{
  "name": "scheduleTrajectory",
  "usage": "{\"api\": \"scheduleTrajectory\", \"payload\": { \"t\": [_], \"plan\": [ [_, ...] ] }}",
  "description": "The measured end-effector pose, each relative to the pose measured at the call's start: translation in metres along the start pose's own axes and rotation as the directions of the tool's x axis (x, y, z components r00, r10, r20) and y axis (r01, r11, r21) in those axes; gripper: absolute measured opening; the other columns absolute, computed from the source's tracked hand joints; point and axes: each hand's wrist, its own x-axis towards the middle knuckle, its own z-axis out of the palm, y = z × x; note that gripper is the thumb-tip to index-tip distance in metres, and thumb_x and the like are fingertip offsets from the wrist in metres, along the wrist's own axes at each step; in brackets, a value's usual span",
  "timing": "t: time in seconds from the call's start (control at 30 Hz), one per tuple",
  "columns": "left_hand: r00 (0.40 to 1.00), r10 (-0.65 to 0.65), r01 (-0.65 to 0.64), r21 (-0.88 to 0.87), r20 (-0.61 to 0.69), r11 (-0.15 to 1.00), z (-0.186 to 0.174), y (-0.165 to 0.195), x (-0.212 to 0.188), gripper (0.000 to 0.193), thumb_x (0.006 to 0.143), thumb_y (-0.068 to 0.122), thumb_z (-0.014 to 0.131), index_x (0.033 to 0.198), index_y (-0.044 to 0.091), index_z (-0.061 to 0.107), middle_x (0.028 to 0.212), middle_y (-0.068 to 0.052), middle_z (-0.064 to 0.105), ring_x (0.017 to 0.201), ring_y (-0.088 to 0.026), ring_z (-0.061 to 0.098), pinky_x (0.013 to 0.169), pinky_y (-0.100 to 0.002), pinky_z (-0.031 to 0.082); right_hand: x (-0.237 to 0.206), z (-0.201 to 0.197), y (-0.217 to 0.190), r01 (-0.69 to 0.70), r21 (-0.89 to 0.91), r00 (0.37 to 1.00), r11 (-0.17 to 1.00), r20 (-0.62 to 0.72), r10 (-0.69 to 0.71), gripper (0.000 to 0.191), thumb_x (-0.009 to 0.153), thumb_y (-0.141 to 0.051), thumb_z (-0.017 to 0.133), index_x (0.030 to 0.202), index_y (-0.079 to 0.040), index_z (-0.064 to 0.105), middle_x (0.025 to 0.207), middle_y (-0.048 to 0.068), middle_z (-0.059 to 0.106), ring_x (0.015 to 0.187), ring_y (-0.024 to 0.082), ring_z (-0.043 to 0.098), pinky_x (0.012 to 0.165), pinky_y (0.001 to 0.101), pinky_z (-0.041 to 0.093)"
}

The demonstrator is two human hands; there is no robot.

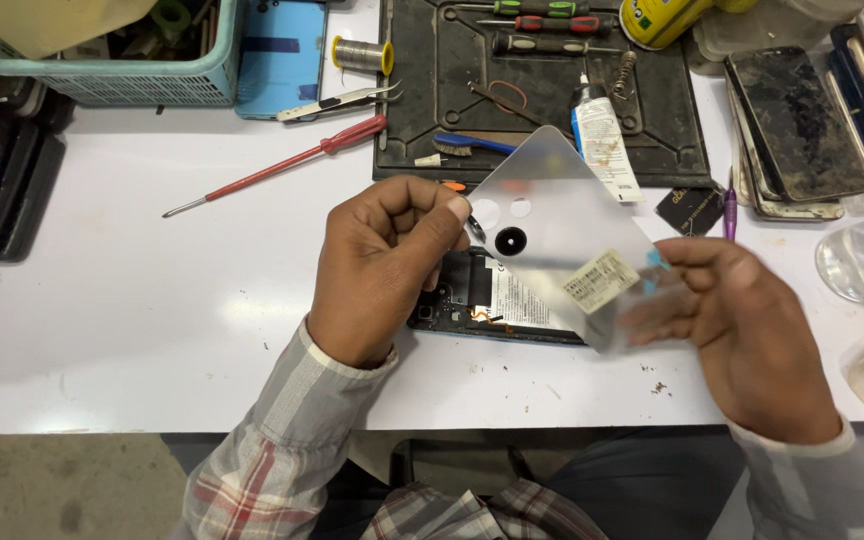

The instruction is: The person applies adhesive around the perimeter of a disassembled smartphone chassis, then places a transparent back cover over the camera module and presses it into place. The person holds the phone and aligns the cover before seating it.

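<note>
Clear back-cover film [552, 235], held tilted above the opened phone [497, 305] on the white table [152, 330]. Left hand [382, 270] pinches its left edge with curled fingers; right hand [742, 330] grips its right corner.

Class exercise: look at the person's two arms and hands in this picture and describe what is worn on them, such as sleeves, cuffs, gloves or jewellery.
Both hands are bare, with no gloves. The left hand and right hand show no rings or watch. Each arm wears a long plaid shirt sleeve in grey and white with red lines, ending in a light cuff at the wrist.
</note>
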Motion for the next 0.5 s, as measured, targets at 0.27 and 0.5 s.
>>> {"api": "scheduleTrajectory", "payload": {
  "t": [0.27, 0.5],
  "plan": [
    [0.994, -0.063, 0.054, -0.095, -0.085, 0.994, 0.008, 0.001, -0.006, 0.014, 0.095, 0.012, 0.07, 0.098, -0.001, 0.071, 0.076, -0.004, 0.072, 0.052, -0.003, 0.052, 0.047, -0.019, 0.041, -0.018, 0.054, -0.013, 0.372, -0.921, 0.822, 0.116, 0.269, -0.502, 0.083, 0.065, -0.022, 0.091, 0.133, 0.005, 0.052, 0.13, 0.023, 0.053, 0.12, 0.036, 0.058, 0.098, 0.0453, 0.053],
    [0.984, -0.148, 0.136, -0.122, -0.098, 0.983, 0.012, 0.004, -0.009, 0.015, 0.095, 0.015, 0.069, 0.095, 0.0, 0.069, 0.076, -0.004, 0.072, 0.052, -0.004, 0.053, 0.043, -0.019, 0.038, -0.019, 0.063, -0.011, 0.342, -0.936, 0.817, 0.088, 0.25, -0.519, 0.075, 0.069, -0.02, 0.091, 0.133, 0.001, 0.058, 0.131, 0.02, 0.055, 0.121, 0.035, 0.062, 0.101, 0.0439, 0.054]
  ]
}}
